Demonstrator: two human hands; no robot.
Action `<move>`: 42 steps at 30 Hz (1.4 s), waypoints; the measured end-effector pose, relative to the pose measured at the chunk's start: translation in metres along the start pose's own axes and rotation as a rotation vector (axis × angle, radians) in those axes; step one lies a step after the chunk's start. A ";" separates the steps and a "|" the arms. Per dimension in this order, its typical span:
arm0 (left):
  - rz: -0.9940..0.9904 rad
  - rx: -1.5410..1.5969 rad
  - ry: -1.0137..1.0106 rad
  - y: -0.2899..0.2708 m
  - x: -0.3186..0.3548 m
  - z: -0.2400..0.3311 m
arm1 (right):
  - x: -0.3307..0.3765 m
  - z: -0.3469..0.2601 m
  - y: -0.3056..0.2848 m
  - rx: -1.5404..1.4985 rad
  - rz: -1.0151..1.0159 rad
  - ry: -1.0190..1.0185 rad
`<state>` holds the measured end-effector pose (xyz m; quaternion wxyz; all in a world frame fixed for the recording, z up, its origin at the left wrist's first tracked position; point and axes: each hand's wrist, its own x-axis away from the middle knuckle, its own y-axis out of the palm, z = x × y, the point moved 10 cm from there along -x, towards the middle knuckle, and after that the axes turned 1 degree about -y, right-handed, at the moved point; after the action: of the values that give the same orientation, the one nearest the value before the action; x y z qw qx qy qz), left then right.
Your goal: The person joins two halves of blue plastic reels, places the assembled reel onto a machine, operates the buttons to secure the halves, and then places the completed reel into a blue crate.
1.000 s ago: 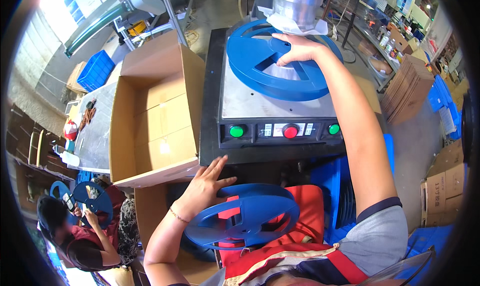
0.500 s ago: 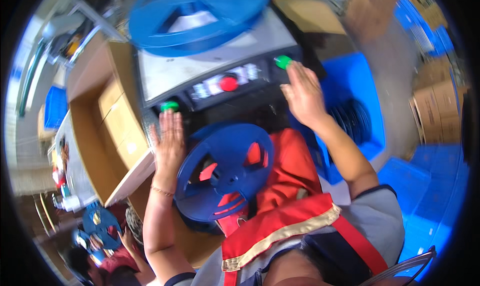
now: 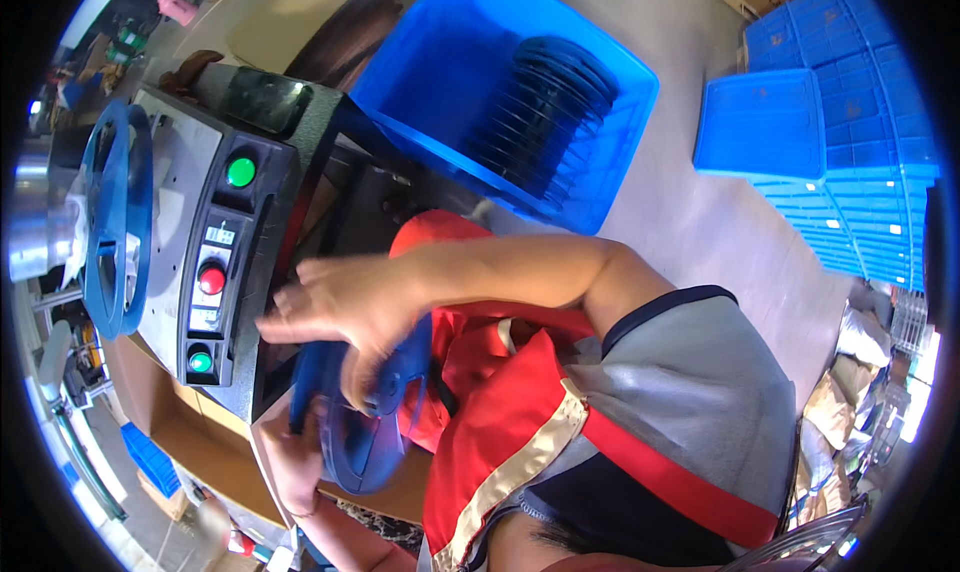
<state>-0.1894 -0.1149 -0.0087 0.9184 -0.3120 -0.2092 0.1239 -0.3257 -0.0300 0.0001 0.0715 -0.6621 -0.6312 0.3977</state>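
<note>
A blue plastic reel (image 3: 365,457) stands tilted against my lap, close to the machine's front. At its rim is my left hand (image 3: 292,457), with the fingers closed on the edge; part of that grip is hidden. My right hand (image 3: 350,302) passes over the upper part of the reel, open and smeared by motion, its fingers apart and holding nothing. On the machine's top (image 3: 170,212) sits another blue reel (image 3: 118,222). The control panel has a green button (image 3: 240,172), a red button (image 3: 211,279) and a second green button (image 3: 201,360).
A blue bin (image 3: 420,92) holding a row of dark reels (image 3: 550,112) stands beyond my right arm. Blue crates (image 3: 850,122) are stacked farther right, with a blue lid or crate (image 3: 760,122) beside them. An open cardboard box (image 3: 160,392) is left of the machine.
My view has swung to the right. Both hands have left the green buttons: the left has come down to the reel's rim, the right has moved back over the reel.
</note>
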 end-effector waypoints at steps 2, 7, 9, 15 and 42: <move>-0.144 -0.104 -0.022 0.026 0.007 0.036 | 0.031 -0.043 0.014 -0.050 -0.189 0.067; -0.172 -0.431 0.744 0.072 -0.027 0.202 | 0.145 -0.049 -0.069 -0.140 0.313 0.188; 0.265 -0.107 0.399 0.041 -0.082 0.198 | 0.233 -0.025 -0.118 -0.190 0.625 0.468; 0.019 -0.422 0.623 0.251 -0.259 0.172 | 0.452 -0.079 -0.181 0.434 1.140 1.179; -0.259 0.394 -0.198 0.376 -0.481 0.039 | 0.469 0.174 -0.005 0.293 0.601 1.458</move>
<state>-0.6680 0.0246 -0.3638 0.9448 -0.0842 -0.3081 0.0736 -0.4904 0.3191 -0.3189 0.4418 -0.8808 -0.1617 -0.0540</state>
